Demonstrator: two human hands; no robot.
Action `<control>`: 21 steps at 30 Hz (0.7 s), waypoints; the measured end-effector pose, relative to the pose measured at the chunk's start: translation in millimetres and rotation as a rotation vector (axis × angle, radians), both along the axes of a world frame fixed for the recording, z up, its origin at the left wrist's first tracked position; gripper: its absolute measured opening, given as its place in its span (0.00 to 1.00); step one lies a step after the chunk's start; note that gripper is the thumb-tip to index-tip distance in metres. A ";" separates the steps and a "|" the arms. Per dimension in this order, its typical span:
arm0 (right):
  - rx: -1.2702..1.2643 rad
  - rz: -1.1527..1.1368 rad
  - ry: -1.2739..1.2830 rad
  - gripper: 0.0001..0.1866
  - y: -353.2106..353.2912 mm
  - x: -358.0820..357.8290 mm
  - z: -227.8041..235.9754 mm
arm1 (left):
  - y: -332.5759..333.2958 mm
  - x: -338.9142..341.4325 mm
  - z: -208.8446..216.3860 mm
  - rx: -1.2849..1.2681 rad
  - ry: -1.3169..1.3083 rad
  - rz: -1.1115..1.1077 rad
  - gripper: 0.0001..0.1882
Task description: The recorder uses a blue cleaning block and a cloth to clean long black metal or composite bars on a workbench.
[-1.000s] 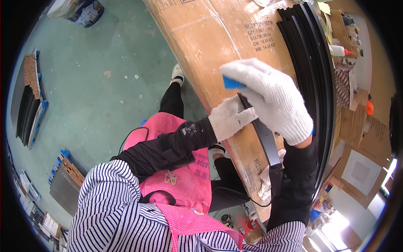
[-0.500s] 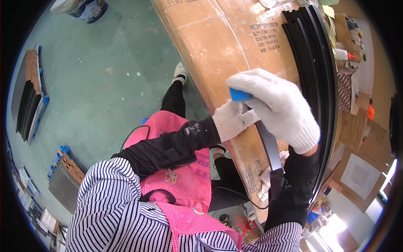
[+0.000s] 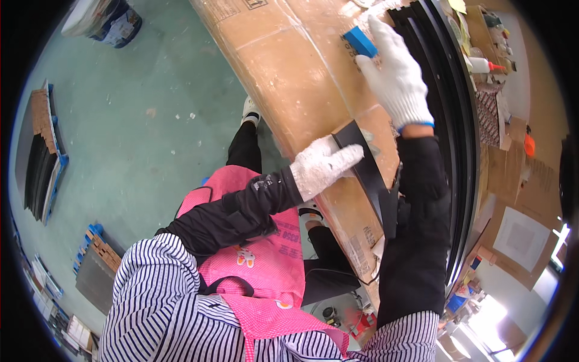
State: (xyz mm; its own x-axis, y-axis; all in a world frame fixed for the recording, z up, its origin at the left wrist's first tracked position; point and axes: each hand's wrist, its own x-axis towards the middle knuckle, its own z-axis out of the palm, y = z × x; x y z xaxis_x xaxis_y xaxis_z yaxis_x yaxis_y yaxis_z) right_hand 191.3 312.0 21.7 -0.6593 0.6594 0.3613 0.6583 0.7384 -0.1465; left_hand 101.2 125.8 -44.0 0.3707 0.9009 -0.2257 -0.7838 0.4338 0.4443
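Observation:
My left hand [image 3: 325, 166], in a white knit glove, grips a long flat black strip [image 3: 362, 163], its thumb lying across the top face. The strip slants over the edge of a cardboard-covered bench, and its near end is partly hidden by my right sleeve. Farther off, my gloved right hand [image 3: 398, 78] has a small blue block [image 3: 360, 42] between its thumb and fingers, at the cardboard surface. I cannot tell whether the block rests on the cardboard.
Long black curved strips [image 3: 443, 90] lie along the right side of the cardboard [image 3: 289, 66]. Beyond them are a white bottle with a red tip [image 3: 485, 65] and an orange item [image 3: 529, 145]. A bucket [image 3: 120, 27] and stacked panels [image 3: 42, 157] stand on the green floor.
My right hand has moved away from my left hand toward the far part of the cardboard, taking the blue block along. My left hand has shifted slightly nearer; more of the black strip shows.

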 end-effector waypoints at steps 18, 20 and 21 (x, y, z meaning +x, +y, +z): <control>-0.138 -1.282 0.400 0.27 -354.0 289.2 -8.7 | 13.3 -18.5 -39.0 0.075 0.032 0.008 0.23; 0.034 -1.246 0.182 0.26 -361.8 274.3 -30.3 | 1.3 -31.7 -47.2 0.010 0.157 0.004 0.21; 0.035 -1.287 0.196 0.26 -360.1 268.3 -36.4 | -6.4 -36.1 -48.2 -0.010 0.240 -0.023 0.21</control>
State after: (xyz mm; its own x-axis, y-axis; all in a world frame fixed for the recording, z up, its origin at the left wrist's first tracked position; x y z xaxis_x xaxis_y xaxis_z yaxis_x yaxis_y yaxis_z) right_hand 459.6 -48.2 -14.8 0.5009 0.7631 0.4085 0.8620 -0.3976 -0.3143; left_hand 65.1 119.4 -92.2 0.3255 0.8903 -0.3185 -0.6461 0.4554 0.6125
